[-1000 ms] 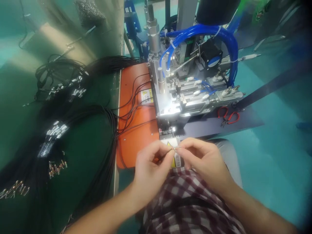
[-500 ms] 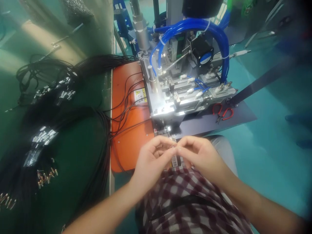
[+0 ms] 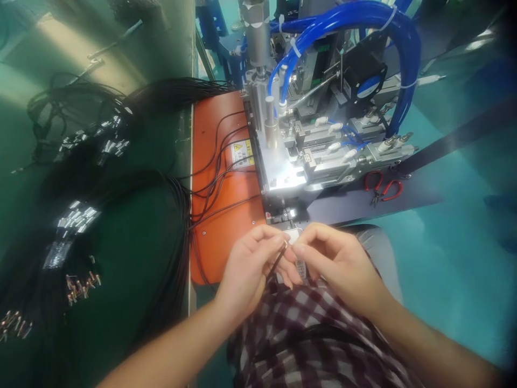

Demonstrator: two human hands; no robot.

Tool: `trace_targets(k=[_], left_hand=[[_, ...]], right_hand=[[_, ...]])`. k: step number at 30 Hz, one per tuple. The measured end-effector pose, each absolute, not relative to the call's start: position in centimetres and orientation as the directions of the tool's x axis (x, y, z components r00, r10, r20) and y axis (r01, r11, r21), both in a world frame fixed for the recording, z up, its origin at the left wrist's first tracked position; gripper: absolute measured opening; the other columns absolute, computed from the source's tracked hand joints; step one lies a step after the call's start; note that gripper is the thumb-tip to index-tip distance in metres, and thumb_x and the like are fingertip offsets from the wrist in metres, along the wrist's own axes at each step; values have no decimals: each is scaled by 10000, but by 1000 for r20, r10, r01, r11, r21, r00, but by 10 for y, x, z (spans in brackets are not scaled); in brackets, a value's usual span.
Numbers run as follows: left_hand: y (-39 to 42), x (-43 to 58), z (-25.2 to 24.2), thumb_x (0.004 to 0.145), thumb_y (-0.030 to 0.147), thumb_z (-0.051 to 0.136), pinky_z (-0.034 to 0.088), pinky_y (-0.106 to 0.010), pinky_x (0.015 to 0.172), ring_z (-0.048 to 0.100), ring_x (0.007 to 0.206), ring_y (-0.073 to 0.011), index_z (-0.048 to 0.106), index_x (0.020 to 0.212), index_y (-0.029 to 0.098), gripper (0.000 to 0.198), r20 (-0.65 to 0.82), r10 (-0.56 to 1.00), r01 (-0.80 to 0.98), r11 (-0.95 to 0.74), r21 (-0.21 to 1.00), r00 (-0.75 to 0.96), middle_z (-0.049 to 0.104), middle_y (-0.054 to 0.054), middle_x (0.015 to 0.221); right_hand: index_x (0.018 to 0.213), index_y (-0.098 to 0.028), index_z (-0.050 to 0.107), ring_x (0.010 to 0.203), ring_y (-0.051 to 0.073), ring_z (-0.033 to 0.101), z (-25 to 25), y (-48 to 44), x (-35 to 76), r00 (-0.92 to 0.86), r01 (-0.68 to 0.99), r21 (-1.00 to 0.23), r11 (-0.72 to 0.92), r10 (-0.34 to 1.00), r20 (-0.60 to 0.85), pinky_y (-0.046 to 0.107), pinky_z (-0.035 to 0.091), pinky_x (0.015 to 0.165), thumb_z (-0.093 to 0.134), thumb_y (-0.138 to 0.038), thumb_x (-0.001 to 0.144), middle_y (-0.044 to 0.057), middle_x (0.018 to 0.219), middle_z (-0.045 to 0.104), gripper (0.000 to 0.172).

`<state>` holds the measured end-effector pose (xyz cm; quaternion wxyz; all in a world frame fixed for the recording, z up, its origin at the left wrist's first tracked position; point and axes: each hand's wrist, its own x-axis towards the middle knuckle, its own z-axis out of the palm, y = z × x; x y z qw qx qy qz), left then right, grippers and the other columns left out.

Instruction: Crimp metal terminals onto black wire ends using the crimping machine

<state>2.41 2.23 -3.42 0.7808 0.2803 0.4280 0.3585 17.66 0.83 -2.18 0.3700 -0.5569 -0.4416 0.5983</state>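
My left hand [image 3: 254, 261] pinches a thin black cable [image 3: 278, 260] close to its end, where a small pale tip shows between thumb and forefinger. Close on the right, my right hand [image 3: 337, 261] has thumb and forefinger pressed together by that tip; whatever they hold, if anything, is too small to make out. Both hands are above my lap, just in front of the metal machine [image 3: 283, 175]. More black cables [image 3: 210, 188] run across the orange plate [image 3: 226, 242] to the machine's left side.
Bundles of black cable [image 3: 161, 199] with shiny ends lie on the green table [image 3: 121, 242] at left. Thick blue hoses [image 3: 407, 59] arch over the machine. Red-handled pliers [image 3: 382, 191] rest on the grey base at right. A warning label [image 3: 242, 154] is on the orange plate.
The fingertips, which were touching, have come slightly apart, and the cable end now shows in my left hand. The machine sits farther right and appears larger as the view has shifted.
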Motion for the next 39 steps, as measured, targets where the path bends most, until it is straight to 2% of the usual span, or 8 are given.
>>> trace_targets(k=[5, 10, 17, 21, 26, 30, 33, 39], left_hand=[[21, 25, -32, 872, 304, 568, 451, -208, 413, 589, 424, -132, 533, 832, 160, 153, -469, 818, -275, 559, 782, 332, 615, 5, 547], [15, 24, -30, 893, 297, 580, 296, -132, 422, 403, 381, -31, 542, 807, 165, 162, -428, 866, -255, 489, 834, 260, 479, 71, 433], [18, 22, -26, 853, 294, 637, 384, -170, 509, 484, 483, -48, 567, 953, 172, 173, -434, 824, -125, 505, 854, 365, 547, 49, 616], [16, 22, -23, 809, 287, 668, 321, -144, 449, 409, 442, -41, 591, 836, 143, 165, -467, 812, -33, 509, 860, 349, 458, 72, 483], [14, 25, -23, 776, 291, 676, 331, -153, 428, 425, 414, -47, 585, 783, 142, 174, -461, 825, 20, 481, 876, 327, 502, 56, 476], [13, 26, -23, 769, 264, 662, 343, -154, 415, 432, 401, -50, 576, 777, 146, 146, -443, 842, 68, 445, 893, 306, 496, 64, 471], [13, 26, -24, 776, 246, 646, 347, -148, 412, 432, 402, -46, 569, 783, 147, 125, -428, 857, 90, 420, 903, 288, 484, 73, 478], [15, 25, -24, 782, 243, 641, 356, -142, 409, 438, 404, -46, 568, 771, 143, 124, -408, 866, 91, 399, 912, 289, 480, 72, 473]], right_hand=[[653, -189, 554, 508, 98, 458, -26, 4, 173, -45, 159, -973, -168, 983, -178, 229, 377, 477, 593, -224, 859, -31, 599, 507, 212], [670, -196, 543, 582, 115, 463, -29, -1, 171, -49, 286, -958, 6, 999, -8, 244, 391, 527, 558, -176, 880, -16, 666, 502, 211], [669, -200, 537, 597, 125, 478, -29, -6, 177, 13, 243, -967, -70, 998, -69, 249, 410, 539, 565, -232, 886, -8, 677, 510, 221], [688, -196, 576, 556, 113, 480, -25, -2, 190, -41, 257, -959, -117, 990, -132, 233, 401, 506, 586, -244, 869, -20, 628, 525, 187], [725, -186, 654, 430, 80, 432, -21, 14, 203, -68, 169, -964, -206, 973, -220, 207, 364, 400, 622, -280, 842, -38, 543, 526, 153], [813, -188, 707, 559, 114, 540, -21, 20, 206, -112, 217, -976, -6, 993, -31, 223, 404, 447, 652, -176, 812, 16, 725, 645, 56], [889, -210, 729, 728, 134, 593, -23, 19, 209, -248, 270, -931, 247, 952, 181, 228, 447, 551, 632, -91, 836, 29, 830, 656, 163], [953, -193, 692, 734, 109, 578, -29, 20, 211, -311, 363, -838, 407, 901, 302, 217, 469, 626, 636, -96, 864, 22, 857, 648, 143]])
